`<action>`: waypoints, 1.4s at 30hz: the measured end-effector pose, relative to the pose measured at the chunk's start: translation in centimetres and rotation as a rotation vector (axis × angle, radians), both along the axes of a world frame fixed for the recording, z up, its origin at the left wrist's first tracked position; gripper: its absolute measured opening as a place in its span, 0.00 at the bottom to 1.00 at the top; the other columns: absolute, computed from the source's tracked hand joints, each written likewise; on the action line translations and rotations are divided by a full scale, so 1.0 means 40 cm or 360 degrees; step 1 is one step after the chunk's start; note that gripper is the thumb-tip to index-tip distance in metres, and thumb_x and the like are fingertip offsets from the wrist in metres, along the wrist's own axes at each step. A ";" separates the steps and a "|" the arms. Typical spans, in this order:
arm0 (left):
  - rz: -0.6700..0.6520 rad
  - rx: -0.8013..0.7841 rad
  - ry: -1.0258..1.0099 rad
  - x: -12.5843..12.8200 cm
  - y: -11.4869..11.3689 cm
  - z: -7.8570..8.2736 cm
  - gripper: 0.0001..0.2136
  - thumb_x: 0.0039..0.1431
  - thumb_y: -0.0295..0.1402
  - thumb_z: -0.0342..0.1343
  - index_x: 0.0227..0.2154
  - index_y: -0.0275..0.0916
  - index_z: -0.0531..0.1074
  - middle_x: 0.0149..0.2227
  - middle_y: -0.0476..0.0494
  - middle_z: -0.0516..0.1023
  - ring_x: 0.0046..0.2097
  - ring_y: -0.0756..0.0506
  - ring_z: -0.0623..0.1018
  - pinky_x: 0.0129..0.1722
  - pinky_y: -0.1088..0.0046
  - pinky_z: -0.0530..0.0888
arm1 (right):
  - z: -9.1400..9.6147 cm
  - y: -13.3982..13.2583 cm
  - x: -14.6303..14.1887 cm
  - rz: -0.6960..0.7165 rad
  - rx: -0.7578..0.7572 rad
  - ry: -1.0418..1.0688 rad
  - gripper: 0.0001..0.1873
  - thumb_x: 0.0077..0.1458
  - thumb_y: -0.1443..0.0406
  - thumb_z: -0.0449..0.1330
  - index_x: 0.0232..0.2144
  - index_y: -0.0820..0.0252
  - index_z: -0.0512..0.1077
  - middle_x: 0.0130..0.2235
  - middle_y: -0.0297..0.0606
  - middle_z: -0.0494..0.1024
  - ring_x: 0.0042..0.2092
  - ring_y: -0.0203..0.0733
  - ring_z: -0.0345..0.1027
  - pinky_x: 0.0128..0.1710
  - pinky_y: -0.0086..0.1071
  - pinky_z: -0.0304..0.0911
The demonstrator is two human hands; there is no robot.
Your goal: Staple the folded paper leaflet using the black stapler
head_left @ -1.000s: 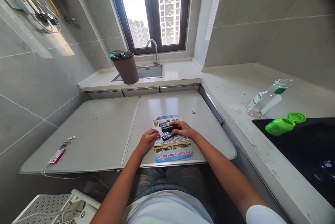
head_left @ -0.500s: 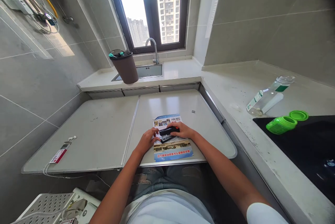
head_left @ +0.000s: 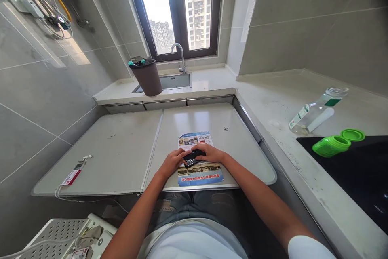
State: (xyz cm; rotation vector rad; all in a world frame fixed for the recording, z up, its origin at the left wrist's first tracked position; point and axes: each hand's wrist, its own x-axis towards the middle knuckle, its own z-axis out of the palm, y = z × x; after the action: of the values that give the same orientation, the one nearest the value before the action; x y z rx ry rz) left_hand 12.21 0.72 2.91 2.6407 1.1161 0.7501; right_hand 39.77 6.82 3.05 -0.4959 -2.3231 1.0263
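Observation:
A black stapler (head_left: 192, 159) lies on a printed leaflet (head_left: 200, 176) on the folding table. My right hand (head_left: 209, 153) is closed over its right part, fingers across the top and thumb along the near side. At the stapler's left end, my left hand (head_left: 173, 161) has its fingers and thumb closed about the tip. The stapler's two halves sit close together, and its right end is hidden under my right hand. Two small strips that look like staples (head_left: 225, 129) rest on the table, beyond the leaflet to the right.
A white table (head_left: 130, 150) lies before me, with a red-and-white packet (head_left: 72, 176) and white cable at left. A brown bin (head_left: 148, 78) stands by the sink (head_left: 178, 82). On the right counter are a clear bottle (head_left: 315, 113) and green container (head_left: 331, 146).
The stapler's raised upper half has come down onto its base. My left fingers have moved right onto its left end, and my right hand has flattened over the top.

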 end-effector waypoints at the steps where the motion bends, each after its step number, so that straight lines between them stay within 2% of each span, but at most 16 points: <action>1: -0.0002 0.0001 0.0007 0.000 0.001 -0.001 0.21 0.71 0.36 0.53 0.64 0.51 0.67 0.49 0.42 0.77 0.45 0.43 0.78 0.48 0.67 0.76 | -0.001 0.000 0.000 0.0002 -0.0007 -0.0009 0.23 0.61 0.57 0.65 0.56 0.56 0.73 0.50 0.42 0.80 0.50 0.46 0.74 0.52 0.39 0.68; 8: 0.0072 -0.0041 0.0040 0.011 0.001 0.004 0.21 0.68 0.36 0.58 0.62 0.50 0.70 0.50 0.41 0.77 0.45 0.43 0.79 0.49 0.64 0.76 | 0.002 0.000 0.003 -0.0035 -0.0008 0.0008 0.24 0.58 0.55 0.68 0.55 0.55 0.75 0.47 0.39 0.82 0.47 0.45 0.75 0.49 0.37 0.68; 13: 0.0232 -0.0061 -0.0182 0.014 0.002 0.009 0.30 0.62 0.39 0.65 0.65 0.47 0.64 0.58 0.36 0.73 0.57 0.38 0.75 0.58 0.56 0.73 | 0.002 0.002 0.003 -0.0219 -0.0028 0.0047 0.24 0.51 0.52 0.72 0.47 0.55 0.79 0.42 0.37 0.83 0.43 0.46 0.76 0.46 0.37 0.69; 17: 0.0255 -0.0083 -0.0182 0.013 0.009 0.005 0.24 0.64 0.39 0.63 0.62 0.46 0.68 0.62 0.36 0.72 0.63 0.37 0.72 0.62 0.51 0.70 | -0.005 0.016 0.013 -0.0645 -0.0072 0.0199 0.22 0.51 0.54 0.72 0.47 0.55 0.79 0.44 0.39 0.83 0.44 0.48 0.76 0.46 0.40 0.69; 20: 0.0233 -0.0095 -0.0071 0.014 0.019 -0.011 0.18 0.63 0.40 0.64 0.54 0.45 0.76 0.61 0.37 0.74 0.61 0.35 0.73 0.62 0.47 0.70 | -0.010 0.038 0.036 -0.1093 -0.0031 0.0296 0.19 0.53 0.55 0.70 0.45 0.55 0.79 0.43 0.40 0.83 0.44 0.50 0.76 0.47 0.42 0.69; 23: 0.0366 -0.0067 -0.0080 0.012 0.034 -0.035 0.13 0.63 0.37 0.63 0.49 0.44 0.78 0.59 0.38 0.77 0.59 0.35 0.75 0.61 0.46 0.70 | -0.016 0.061 0.070 -0.1467 0.0101 0.0283 0.15 0.54 0.56 0.68 0.43 0.55 0.79 0.42 0.41 0.83 0.43 0.52 0.75 0.48 0.45 0.68; 26: 0.0570 -0.0034 -0.0170 0.006 0.049 -0.058 0.11 0.64 0.32 0.61 0.48 0.43 0.78 0.58 0.38 0.78 0.58 0.35 0.76 0.60 0.45 0.71 | -0.023 0.077 0.107 -0.1721 0.0198 0.0241 0.14 0.54 0.57 0.67 0.42 0.55 0.79 0.42 0.44 0.82 0.44 0.53 0.74 0.50 0.46 0.67; 29: 0.0704 -0.0018 -0.0237 -0.002 0.055 -0.072 0.11 0.63 0.30 0.60 0.47 0.42 0.79 0.56 0.38 0.79 0.57 0.34 0.76 0.60 0.45 0.71 | -0.031 0.086 0.135 -0.1852 0.0227 0.0164 0.15 0.55 0.58 0.66 0.44 0.56 0.79 0.43 0.46 0.82 0.46 0.55 0.73 0.51 0.47 0.67; 31: 0.0765 -0.0020 -0.0283 -0.004 0.055 -0.075 0.11 0.63 0.29 0.60 0.47 0.41 0.79 0.55 0.37 0.79 0.58 0.34 0.76 0.61 0.45 0.71 | -0.037 0.091 0.147 -0.1849 0.0251 0.0090 0.15 0.55 0.60 0.66 0.44 0.56 0.80 0.44 0.47 0.82 0.47 0.57 0.73 0.51 0.49 0.66; 34: 0.0821 -0.0021 -0.0329 -0.005 0.052 -0.076 0.11 0.63 0.29 0.59 0.47 0.40 0.78 0.55 0.35 0.79 0.58 0.34 0.76 0.61 0.45 0.70 | -0.044 0.096 0.156 -0.1702 0.0285 0.0008 0.15 0.55 0.60 0.66 0.45 0.55 0.81 0.46 0.46 0.83 0.49 0.57 0.73 0.52 0.50 0.67; 42: 0.0859 0.0047 -0.0289 -0.009 0.052 -0.075 0.10 0.64 0.29 0.58 0.46 0.40 0.79 0.54 0.36 0.80 0.56 0.35 0.76 0.59 0.47 0.73 | -0.024 0.066 0.129 -0.0896 0.0136 -0.0002 0.19 0.54 0.59 0.69 0.49 0.55 0.81 0.45 0.43 0.83 0.45 0.52 0.76 0.50 0.45 0.69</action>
State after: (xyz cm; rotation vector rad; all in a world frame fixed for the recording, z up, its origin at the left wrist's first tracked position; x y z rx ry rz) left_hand 11.87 2.82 -0.09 2.2403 1.7921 1.0751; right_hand 44.94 9.44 2.08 -1.0375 -2.0315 0.6496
